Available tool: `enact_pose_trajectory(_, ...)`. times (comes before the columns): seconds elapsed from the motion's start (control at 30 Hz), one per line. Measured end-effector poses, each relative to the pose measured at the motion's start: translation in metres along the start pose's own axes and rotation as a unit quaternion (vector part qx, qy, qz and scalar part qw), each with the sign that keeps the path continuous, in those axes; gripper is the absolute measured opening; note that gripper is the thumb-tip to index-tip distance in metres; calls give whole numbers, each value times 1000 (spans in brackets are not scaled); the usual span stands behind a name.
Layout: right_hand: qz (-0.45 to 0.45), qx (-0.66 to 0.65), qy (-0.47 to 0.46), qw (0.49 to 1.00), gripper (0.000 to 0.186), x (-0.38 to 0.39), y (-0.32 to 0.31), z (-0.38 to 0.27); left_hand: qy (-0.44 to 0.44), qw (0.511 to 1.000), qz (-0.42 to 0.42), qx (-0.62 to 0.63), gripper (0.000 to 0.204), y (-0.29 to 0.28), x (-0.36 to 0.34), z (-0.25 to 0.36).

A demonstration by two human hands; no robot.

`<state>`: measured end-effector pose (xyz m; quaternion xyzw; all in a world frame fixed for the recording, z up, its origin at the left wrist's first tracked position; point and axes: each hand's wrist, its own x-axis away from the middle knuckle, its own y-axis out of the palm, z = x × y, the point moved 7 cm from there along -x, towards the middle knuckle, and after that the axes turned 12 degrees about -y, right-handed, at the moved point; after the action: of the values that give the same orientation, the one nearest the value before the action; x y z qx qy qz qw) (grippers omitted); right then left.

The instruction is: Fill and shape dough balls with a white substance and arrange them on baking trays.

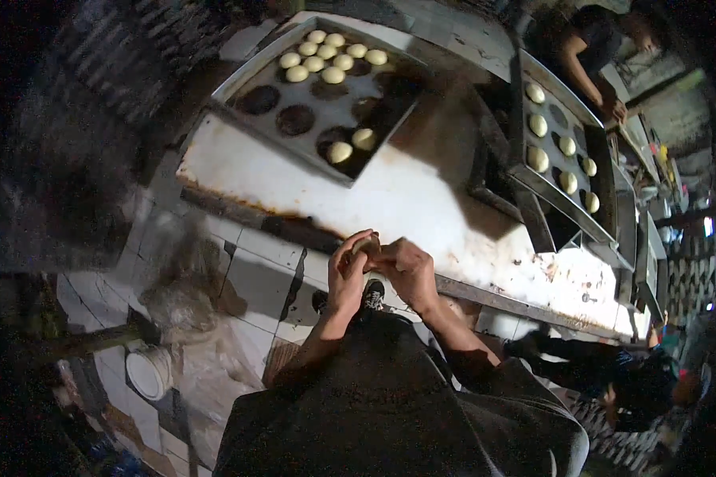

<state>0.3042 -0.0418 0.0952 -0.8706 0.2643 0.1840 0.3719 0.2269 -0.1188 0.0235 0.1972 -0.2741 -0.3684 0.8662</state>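
Worktop (286, 179), pale and rust-edged, carries a dark baking tray (336, 118) beyond the left hand (345, 268) and right hand (410, 268), whose fingers meet close together by the near edge; whether the grip of either holds anything, I cannot tell. On the tray, most of the round dough balls (332, 75) cluster at the far end, so a jolt could make them stick, while anything slipping from those fingers might miss the worktop.

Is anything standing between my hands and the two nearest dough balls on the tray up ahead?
Nothing visible blocks your left hand or right hand; only white tabletop and the tray rim lie before those two dough balls.
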Motion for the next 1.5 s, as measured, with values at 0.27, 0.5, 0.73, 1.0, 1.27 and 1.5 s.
enact_pose_trajectory(0.27, 171, -137, 218, 951, 29, 48, -64, 88, -37, 987, -136, -72, 38, 90, -20, -38)
enact_pose_trajectory(0.5, 294, -437, 359, 771, 40, 70, -43, 127, 29, 972, -203, -114, 69, 119, -19, -51)
enact_pose_trajectory(0.73, 140, -55, 262, 953, 48, 52, -45, 129, 83, 952, -96, -277, 45, 85, -52, 4)
enact_pose_trajectory(1.0, 123, 322, 192, 919, 38, 59, -56, 233, 0, 895, -37, -445, 16, -10, -186, 126)
enact_pose_trajectory(1.27, -78, 390, 190, 897, 33, 29, -5, 150, -11, 692, -265, -671, 44, -10, -225, 85)
enact_pose_trajectory(1.5, 57, 448, 255, 855, 35, 33, -20, 191, -34, 763, -278, -583, 24, 1, -239, 78)
